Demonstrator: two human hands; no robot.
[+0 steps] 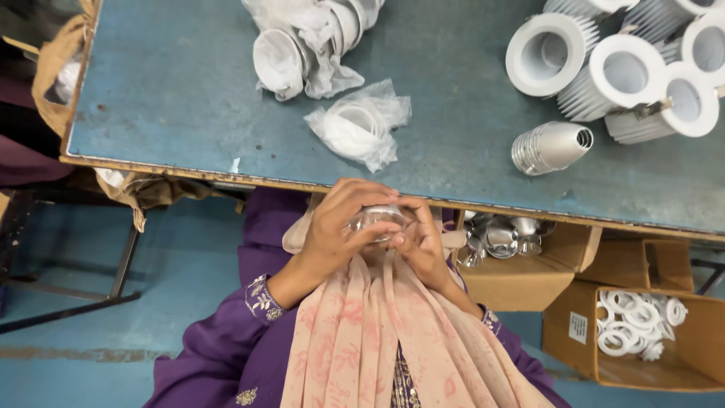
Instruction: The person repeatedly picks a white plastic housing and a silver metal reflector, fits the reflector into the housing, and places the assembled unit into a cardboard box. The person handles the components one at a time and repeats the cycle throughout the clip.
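Now both hands are working close together just below the near edge of the blue table (189, 83), over the lap. The left hand (336, 227) is curling around a small shiny reflector cup (375, 219), its fingers wrapping over the top and left side of it. The right hand (421, 240) is closing in from the other side, fingertips pressing against the cup's right edge, so the cup is sitting gripped between the two hands (most of it is hidden behind the fingers, only a glinting patch is showing). Purple sleeves with pale embroidery at the cuffs are reaching forward, and a pink patterned scarf (377, 332) is hanging down between the arms.

On the table, well apart from the hands, a crumpled clear plastic bag (362, 125) with white rings inside is lying near the middle. Farther back, a bundle of white parts in plastic wrap (310, 41) is resting near the far edge. Over on the right, a stack of nested silver cones (550, 147) is lying on its side, and behind it a cluster of white round ribbed housings (619, 72) is crowding the corner.

Below the table edge, just beside the right hand, an open cardboard box (521, 276) is holding more shiny reflector cups (502, 238). Next to it, a second cardboard box (680, 363) is holding white rings (634, 321).
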